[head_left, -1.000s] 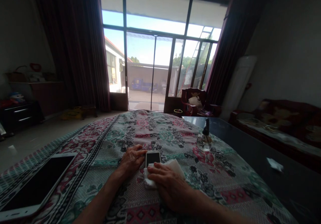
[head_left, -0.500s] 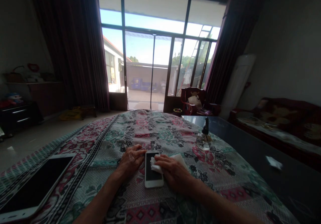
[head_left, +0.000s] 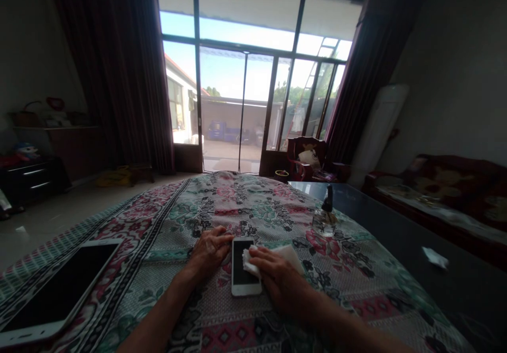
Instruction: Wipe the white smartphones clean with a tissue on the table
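A white smartphone [head_left: 245, 288] with a dark screen lies face up on the patterned tablecloth [head_left: 166, 284]. My left hand [head_left: 209, 248] rests on the cloth at the phone's upper left, fingers stretched out and fingertips at its edge. Over the right side of the screen, my right hand [head_left: 277, 271] presses down a folded white tissue [head_left: 292, 258], its fingers closed together on it. Part of the tissue sticks out past the hand on both sides. Farther right stands a clear glass bottle [head_left: 325, 225] with a black top.
At the left lies a larger white tablet [head_left: 65, 284] with a dark screen. A crumpled white tissue [head_left: 434, 258] sits on the dark tabletop [head_left: 396, 231] to the right. Beyond the table are a wooden armchair [head_left: 307, 158], a sofa [head_left: 447, 184] and glass doors [head_left: 222, 110].
The whole view has shifted slightly. My right hand and the tissue have moved very little over the phone screen. My left hand stays at the phone's edge.
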`<state>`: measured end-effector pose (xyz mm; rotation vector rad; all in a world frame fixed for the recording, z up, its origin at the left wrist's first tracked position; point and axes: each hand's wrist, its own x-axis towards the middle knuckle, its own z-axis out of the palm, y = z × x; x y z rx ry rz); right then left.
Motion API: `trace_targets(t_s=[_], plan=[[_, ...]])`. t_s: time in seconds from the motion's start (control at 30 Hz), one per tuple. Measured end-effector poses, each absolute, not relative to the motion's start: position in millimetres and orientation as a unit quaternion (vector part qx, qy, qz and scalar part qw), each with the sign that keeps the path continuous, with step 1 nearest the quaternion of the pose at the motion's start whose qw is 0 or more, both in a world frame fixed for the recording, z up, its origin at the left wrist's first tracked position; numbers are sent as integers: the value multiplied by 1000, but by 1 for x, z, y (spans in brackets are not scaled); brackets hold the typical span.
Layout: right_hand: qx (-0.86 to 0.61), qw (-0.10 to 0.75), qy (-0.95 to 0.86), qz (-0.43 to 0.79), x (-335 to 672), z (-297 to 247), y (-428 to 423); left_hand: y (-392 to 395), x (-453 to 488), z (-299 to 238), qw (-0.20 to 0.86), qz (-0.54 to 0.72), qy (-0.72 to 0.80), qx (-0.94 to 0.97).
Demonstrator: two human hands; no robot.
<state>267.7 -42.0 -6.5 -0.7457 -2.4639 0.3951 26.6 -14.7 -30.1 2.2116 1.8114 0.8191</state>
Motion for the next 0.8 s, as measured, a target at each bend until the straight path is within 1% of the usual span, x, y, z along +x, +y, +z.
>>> trace_targets(t_s=[0.2,0.43,0.6,0.8], plan=[[-275,227,-921,159,277,-10,-76,-17,25,-33,77,303,601,735],[-274,267,-909,164,273,-13,-83,-21,27,-33,76,388,621,677],[-267,277,-910,153,272,-13,-83,-39,27,-23,86,383,612,686],[-260,290,-910,142,271,-15,-83,-87,27,-11,124,341,590,721]])
